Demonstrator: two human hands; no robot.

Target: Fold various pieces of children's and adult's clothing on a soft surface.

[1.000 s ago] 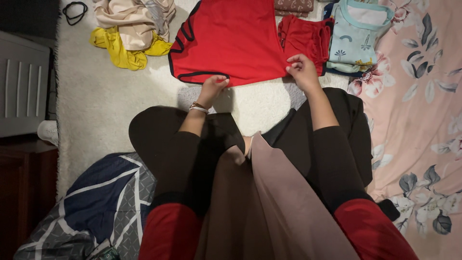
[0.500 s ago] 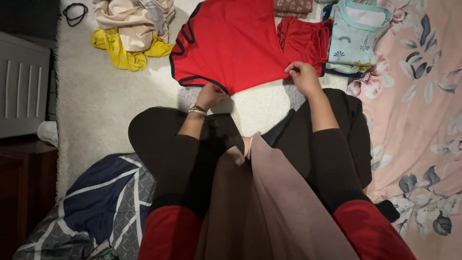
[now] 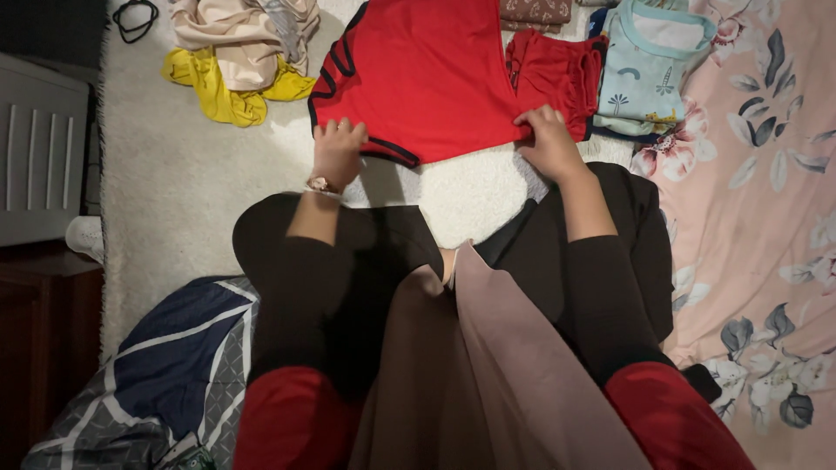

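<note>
Red garment (image 3: 418,70) top cut off by frame edge; left hand (image 3: 338,150) blurred.

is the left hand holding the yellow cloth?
No, the left hand rests on the lower left edge of the red garment, while the yellow cloth lies apart on the white rug.

Both arms were extended forward from the seated body; left hand (image 3: 336,150) lay palm-down, fingers (image 3: 341,129) spread flat, a watch on its wrist; right hand (image 3: 547,139) was bent at the knuckles, fingers curled and pressing downward.
</note>
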